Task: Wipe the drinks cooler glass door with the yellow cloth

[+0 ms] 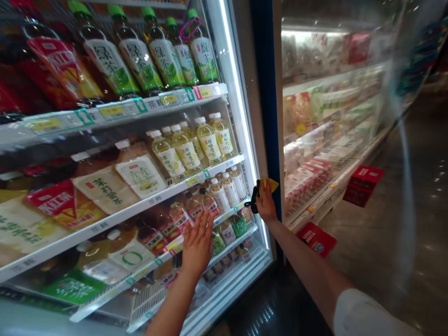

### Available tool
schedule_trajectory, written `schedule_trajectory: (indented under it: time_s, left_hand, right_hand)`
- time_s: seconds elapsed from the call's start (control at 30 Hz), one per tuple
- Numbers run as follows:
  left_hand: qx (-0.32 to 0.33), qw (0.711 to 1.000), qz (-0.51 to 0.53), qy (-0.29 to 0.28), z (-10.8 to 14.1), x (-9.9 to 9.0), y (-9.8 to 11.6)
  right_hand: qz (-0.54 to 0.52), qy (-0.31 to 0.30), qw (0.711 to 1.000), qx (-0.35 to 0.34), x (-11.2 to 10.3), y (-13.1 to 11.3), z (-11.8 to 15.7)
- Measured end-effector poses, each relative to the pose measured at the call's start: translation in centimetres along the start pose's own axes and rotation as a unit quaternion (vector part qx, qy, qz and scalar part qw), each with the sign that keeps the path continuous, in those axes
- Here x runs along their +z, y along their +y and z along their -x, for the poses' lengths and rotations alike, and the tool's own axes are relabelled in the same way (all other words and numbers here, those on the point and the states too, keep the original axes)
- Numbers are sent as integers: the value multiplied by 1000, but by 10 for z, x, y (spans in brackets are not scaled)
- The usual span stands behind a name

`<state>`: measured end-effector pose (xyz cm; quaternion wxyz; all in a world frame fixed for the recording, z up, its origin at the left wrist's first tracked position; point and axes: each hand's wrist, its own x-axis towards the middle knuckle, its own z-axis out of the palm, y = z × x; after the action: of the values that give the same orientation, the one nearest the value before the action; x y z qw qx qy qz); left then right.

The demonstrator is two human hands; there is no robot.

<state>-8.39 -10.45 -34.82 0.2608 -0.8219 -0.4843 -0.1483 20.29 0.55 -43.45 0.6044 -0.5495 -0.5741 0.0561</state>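
Head view, lit drinks cooler, chilled food case, polished floor

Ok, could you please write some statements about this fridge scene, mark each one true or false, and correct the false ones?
The left hand is open, with its fingers spread. True.

The right hand is empty. False: it holds a black strap with a yellow piece.

The green tea bottles on the top shelf have green caps. True.

The bottles on the shelf below them have red caps. False: those bottles have white caps.
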Motion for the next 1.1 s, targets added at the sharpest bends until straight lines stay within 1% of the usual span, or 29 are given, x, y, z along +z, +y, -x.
schedule_trajectory:
  time_s: [0.07,0.13,0.23,0.3,0.37,0.4,0.47,0.5,0.53,0.57,0.63,0.7,0.73,0.77,0.83,0.87,0.93,0.97,1.03,1.1]
  left_hand:
    - [-10,1000,-5,-12,0,1,6]
    - [-16,1000,-6,-17,1,2,10]
    - [-23,1000,-3,-18,1,5,14]
    - [-29,999,1,-19,1,7,17]
    - [-36,999,2,-20,1,9,20]
    - [-39,999,2,-21,1,10,21]
    - [-41,999,1,-24,1,9,22]
    - [-41,999,0,-26,2,9,22]
    - [-40,999,0,-28,3,8,22]
    - [-41,999,-1,-30,4,7,22]
    - [-47,998,-2,-30,8,6,22]
    - [-60,998,0,-27,12,6,25]
    - [-66,997,0,-26,14,7,27]
    - [-72,997,-1,-27,16,7,29]
    - [-79,996,-4,-34,20,9,32]
    - [-83,996,-5,-39,22,10,33]
    - [-91,995,-4,-47,26,11,34]
    - [-97,994,-3,-49,29,11,34]
    - [-110,993,-1,-50,36,12,33]
    - [-122,991,3,-49,43,13,32]
  right_hand:
    - [-13,3,999,35,0,14,7]
    - [-22,0,998,54,0,21,6]
    - [-15,5,999,46,0,15,-5]
    - [-1,5,1000,17,2,4,-5]
    - [21,-20,999,-28,3,-6,7]
    - [33,-44,997,-56,2,-7,15]
    - [53,-109,986,-116,-5,-3,30]
    - [60,-138,979,-138,-9,2,32]
    - [65,-155,975,-147,-13,7,32]
    - [67,-153,976,-140,-17,12,27]
    - [66,-105,988,-91,-17,12,13]
    - [64,-50,996,-49,-9,0,6]
    - [65,-42,996,-50,-2,-10,8]
    - [68,-53,994,-67,4,-20,14]
    - [83,-106,982,-129,12,-35,35]
    - [92,-140,972,-163,11,-39,46]
    - [109,-196,953,-205,3,-35,60]
    - [118,-210,948,-211,-4,-29,60]
    - [135,-208,949,-194,-17,-18,48]
    - [130,-192,957,-177,-19,-17,31]
